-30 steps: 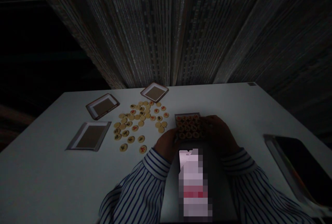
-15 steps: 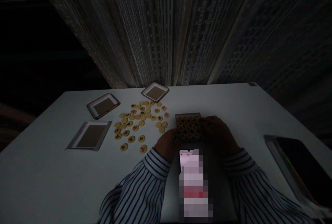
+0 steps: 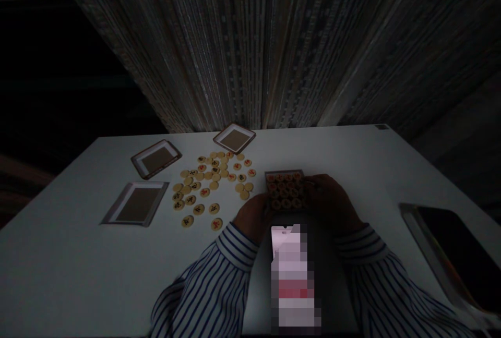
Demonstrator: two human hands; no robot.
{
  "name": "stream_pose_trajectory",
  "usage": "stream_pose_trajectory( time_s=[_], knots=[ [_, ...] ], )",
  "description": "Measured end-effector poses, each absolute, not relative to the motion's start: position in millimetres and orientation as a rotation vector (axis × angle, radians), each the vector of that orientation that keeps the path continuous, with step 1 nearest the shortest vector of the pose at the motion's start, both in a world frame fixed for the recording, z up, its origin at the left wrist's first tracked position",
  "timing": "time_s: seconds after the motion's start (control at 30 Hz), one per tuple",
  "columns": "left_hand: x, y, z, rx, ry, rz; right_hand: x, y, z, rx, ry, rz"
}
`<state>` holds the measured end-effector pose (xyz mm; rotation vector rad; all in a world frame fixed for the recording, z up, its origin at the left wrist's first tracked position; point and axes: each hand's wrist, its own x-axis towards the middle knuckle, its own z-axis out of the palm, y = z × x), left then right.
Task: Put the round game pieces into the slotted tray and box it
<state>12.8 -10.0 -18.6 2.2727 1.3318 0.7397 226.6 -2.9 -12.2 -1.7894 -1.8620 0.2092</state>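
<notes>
In a dim room, you sit or stand at a white table (image 3: 90, 275), its far edge set close to a long patterned curtain (image 3: 250, 46) that hangs in vertical folds. Deep shadow fills the room to the left, and the folds at right fade into the dark. A small dark patch (image 3: 380, 127) marks the table's far right corner.

Your left hand (image 3: 252, 218) and right hand (image 3: 331, 197), in blue-striped cuffs, hold a small box (image 3: 285, 189) from 2 sides, filled with rows of round pieces. The fingers underneath are hidden, so how firmly they press cannot be told.

The box is right of center on the table, just beyond a lit phone (image 3: 295, 275) whose screen is largely blocked out. To its left spread loose wooden discs (image 3: 215, 177), some marked in red or black, others plain. Around them lie 3 shallow trays (image 3: 136, 202), 1 near and 2 farther back. A black slab (image 3: 457, 254) rests by the right edge.
</notes>
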Motion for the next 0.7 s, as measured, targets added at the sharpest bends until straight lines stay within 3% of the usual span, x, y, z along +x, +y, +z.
stream_pose_trajectory(
  time_s=[0.23,0.7],
  knots=[
    [11.6,-10.6,-18.1,2.305,1.326,0.761,229.1,-6.7,-12.4,-1.787,-1.805,0.28],
    [10.7,-10.2,-22.7,2.302,1.335,0.757,226.8,-17.6,-10.4,-1.782,-1.921,0.118]
  ],
)
